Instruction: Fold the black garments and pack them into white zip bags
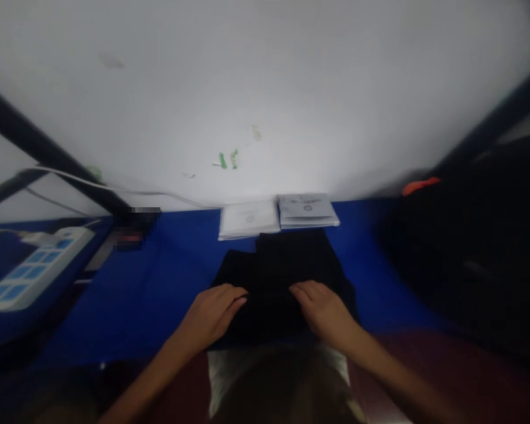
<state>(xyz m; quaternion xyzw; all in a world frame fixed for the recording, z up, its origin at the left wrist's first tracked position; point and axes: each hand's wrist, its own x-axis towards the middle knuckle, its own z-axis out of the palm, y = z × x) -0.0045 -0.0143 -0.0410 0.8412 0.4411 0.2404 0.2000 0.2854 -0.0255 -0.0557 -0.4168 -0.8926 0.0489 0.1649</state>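
- Bare forearms (172,356) come nearest my view, angling in from the bottom edge to both hands.
- Dark, folded black cloth (276,312) lies on the blue surface (159,294), beneath and between the hands, spreading forward toward two flat, pale packets (248,219). I can't settle its long axis; neither hand is clearly nearer, as both touch it.
- On its left part, my left hand (214,312) has thumb and fingertips drawn almost together; whether fabric is pinched, I can't tell.
- Opposite, my right hand (324,309) has bent fingers, its thumb hidden, so its grip is unclear.
- Folds vanish into blackness; a dark bulk (477,253) at right, cut off by the frame, I can't identify.
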